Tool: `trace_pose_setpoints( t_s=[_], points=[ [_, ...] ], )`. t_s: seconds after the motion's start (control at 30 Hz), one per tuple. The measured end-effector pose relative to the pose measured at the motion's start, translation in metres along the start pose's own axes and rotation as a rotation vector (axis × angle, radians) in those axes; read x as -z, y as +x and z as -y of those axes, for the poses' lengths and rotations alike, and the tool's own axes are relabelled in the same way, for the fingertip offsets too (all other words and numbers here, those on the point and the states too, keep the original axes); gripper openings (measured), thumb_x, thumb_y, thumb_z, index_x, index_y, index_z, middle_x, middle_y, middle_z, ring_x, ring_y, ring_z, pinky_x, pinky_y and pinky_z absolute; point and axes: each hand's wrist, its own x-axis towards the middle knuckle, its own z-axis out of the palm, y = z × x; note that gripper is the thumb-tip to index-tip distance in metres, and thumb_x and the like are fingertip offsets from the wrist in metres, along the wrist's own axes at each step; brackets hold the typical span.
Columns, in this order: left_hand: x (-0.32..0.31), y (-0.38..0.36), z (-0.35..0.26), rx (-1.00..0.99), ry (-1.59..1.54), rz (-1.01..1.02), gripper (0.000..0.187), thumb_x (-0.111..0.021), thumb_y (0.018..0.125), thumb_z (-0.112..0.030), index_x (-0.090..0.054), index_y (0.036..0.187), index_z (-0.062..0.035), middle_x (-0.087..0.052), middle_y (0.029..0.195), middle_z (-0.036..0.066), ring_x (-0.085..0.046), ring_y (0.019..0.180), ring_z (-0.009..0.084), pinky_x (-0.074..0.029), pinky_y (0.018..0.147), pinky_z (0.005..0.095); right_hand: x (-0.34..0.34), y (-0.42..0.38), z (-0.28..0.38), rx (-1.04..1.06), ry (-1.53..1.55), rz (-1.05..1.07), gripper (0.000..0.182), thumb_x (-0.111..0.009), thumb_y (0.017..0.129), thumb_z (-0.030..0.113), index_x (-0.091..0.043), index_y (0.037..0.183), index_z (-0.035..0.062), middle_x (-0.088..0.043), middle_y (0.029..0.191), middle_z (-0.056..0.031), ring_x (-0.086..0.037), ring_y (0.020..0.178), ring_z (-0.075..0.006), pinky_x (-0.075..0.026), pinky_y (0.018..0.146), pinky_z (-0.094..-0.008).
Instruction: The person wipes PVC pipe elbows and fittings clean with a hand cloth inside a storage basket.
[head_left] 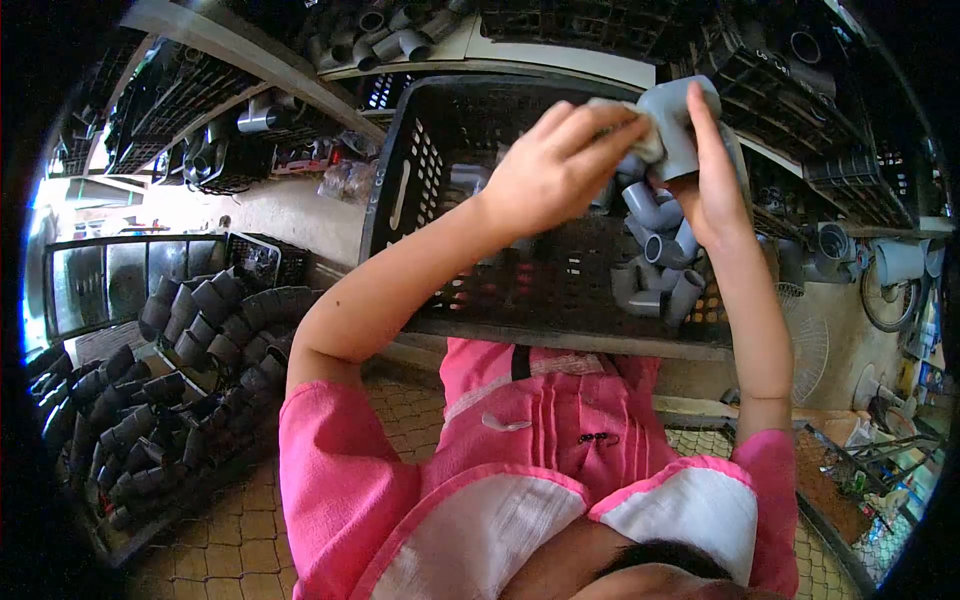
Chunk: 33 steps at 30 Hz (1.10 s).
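Note:
A large grey pipe elbow (675, 125) is held up over the back right part of a black crate (520, 325). My right hand (715, 180) grips it from the right, with fingers along its side. From the left, my left hand (565, 160) pinches a pale cloth (648, 140) and presses it against the elbow. Below my hands, several smaller grey fittings (650, 210) lie in the crate's right side, and a grey fitting (468, 178) lies at its left. My left forearm crosses over the crate's left half.
Shelves with black crates (770, 110) of fittings stand at the back and right. Many dark grey fittings (200, 330) are stacked at the left. A black bin (268, 262) is behind that pile. Another grey pipe piece (898, 262) is at the far right.

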Motion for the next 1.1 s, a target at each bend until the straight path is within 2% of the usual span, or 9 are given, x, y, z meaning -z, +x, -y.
trace_pose_setpoints(
  t_s=[0.03, 0.13, 0.27, 0.53, 0.73, 0.87, 0.97, 1.03, 1.1],
  points=[
    [0.003, 0.0, -0.004, -0.078, -0.016, 0.033, 0.048, -0.069, 0.071, 0.0, -0.064, 0.119, -0.0018, -0.06, 0.118, 0.014, -0.061, 0.093, 0.0281, -0.051, 0.08, 0.0349, 0.001, 0.002, -0.002, 0.008, -0.057, -0.033, 0.056, -0.045, 0.093, 0.064, -0.061, 0.115, 0.0141, -0.065, 0.103, -0.0016, -0.062, 0.093, -0.0106, -0.049, 0.077, -0.0287],
    [0.001, 0.002, -0.011, -0.156, 0.013, 0.11, 0.05, -0.067, 0.072, -0.002, -0.062, 0.122, -0.0019, -0.06, 0.12, 0.012, -0.061, 0.095, 0.0248, -0.05, 0.08, 0.0349, 0.008, 0.008, -0.01, 0.011, -0.075, 0.063, 0.057, -0.044, 0.095, 0.061, -0.06, 0.118, 0.0118, -0.064, 0.108, -0.0036, -0.062, 0.097, -0.0127, -0.049, 0.085, -0.0306],
    [0.001, 0.01, 0.006, -0.036, 0.109, 0.03, 0.046, -0.065, 0.076, -0.001, -0.061, 0.122, -0.002, -0.06, 0.118, 0.011, -0.059, 0.094, 0.0273, -0.049, 0.08, 0.0342, 0.002, 0.005, -0.015, 0.042, -0.114, 0.062, 0.054, -0.041, 0.098, 0.058, -0.059, 0.12, 0.0114, -0.063, 0.111, -0.0031, -0.061, 0.101, -0.0124, -0.048, 0.088, -0.0297],
    [0.002, 0.009, -0.013, -0.232, 0.046, 0.1, 0.054, -0.066, 0.071, -0.006, -0.061, 0.124, -0.0025, -0.059, 0.119, 0.011, -0.059, 0.09, 0.024, -0.05, 0.076, 0.0326, 0.005, 0.001, -0.003, -0.007, -0.027, 0.071, 0.054, -0.049, 0.095, 0.056, -0.059, 0.119, 0.0081, -0.064, 0.11, -0.005, -0.061, 0.1, -0.0142, -0.047, 0.09, -0.0308],
    [0.007, 0.009, 0.003, -0.134, 0.121, -0.012, 0.052, -0.064, 0.07, -0.002, -0.063, 0.122, -0.0014, -0.06, 0.121, 0.012, -0.061, 0.096, 0.0247, -0.049, 0.075, 0.0326, 0.004, 0.003, 0.0, -0.006, 0.079, 0.084, 0.05, -0.052, 0.094, 0.055, -0.062, 0.114, 0.0095, -0.066, 0.105, -0.0046, -0.064, 0.096, -0.0155, -0.049, 0.088, -0.0325],
    [0.003, 0.012, -0.015, -0.338, 0.078, 0.059, 0.055, -0.065, 0.067, -0.006, -0.064, 0.122, -0.0036, -0.06, 0.121, 0.01, -0.06, 0.086, 0.0221, -0.051, 0.074, 0.0334, 0.013, 0.007, -0.002, -0.046, 0.099, 0.161, 0.046, -0.051, 0.094, 0.052, -0.063, 0.108, 0.0095, -0.067, 0.101, -0.0051, -0.065, 0.093, -0.0167, -0.05, 0.085, -0.0317],
    [0.003, 0.016, -0.007, -0.259, 0.093, 0.011, 0.056, -0.068, 0.067, -0.006, -0.063, 0.122, -0.0039, -0.06, 0.119, 0.01, -0.06, 0.088, 0.0234, -0.051, 0.076, 0.035, 0.013, 0.006, 0.0, -0.154, 0.241, 0.206, 0.04, -0.053, 0.093, 0.046, -0.064, 0.107, 0.0095, -0.068, 0.099, -0.0067, -0.065, 0.092, -0.0187, -0.05, 0.084, -0.0326],
    [0.003, 0.019, 0.0, -0.13, 0.046, -0.095, 0.053, -0.07, 0.07, -0.003, -0.064, 0.122, -0.0058, -0.06, 0.117, 0.011, -0.06, 0.089, 0.0257, -0.051, 0.076, 0.0362, 0.014, 0.008, -0.014, 0.095, 0.128, 0.06, 0.039, -0.054, 0.093, 0.044, -0.063, 0.11, 0.0107, -0.067, 0.102, -0.0077, -0.065, 0.092, -0.0203, -0.051, 0.085, -0.0338],
    [0.008, 0.014, -0.001, -0.118, 0.041, -0.092, 0.049, -0.071, 0.071, -0.004, -0.065, 0.12, -0.0064, -0.061, 0.114, 0.01, -0.061, 0.087, 0.0264, -0.052, 0.076, 0.036, 0.021, 0.012, -0.003, -0.118, 0.395, 0.078, 0.038, -0.055, 0.093, 0.041, -0.06, 0.118, 0.0138, -0.065, 0.109, -0.0095, -0.063, 0.1, -0.0214, -0.051, 0.088, -0.0363]
  ],
)
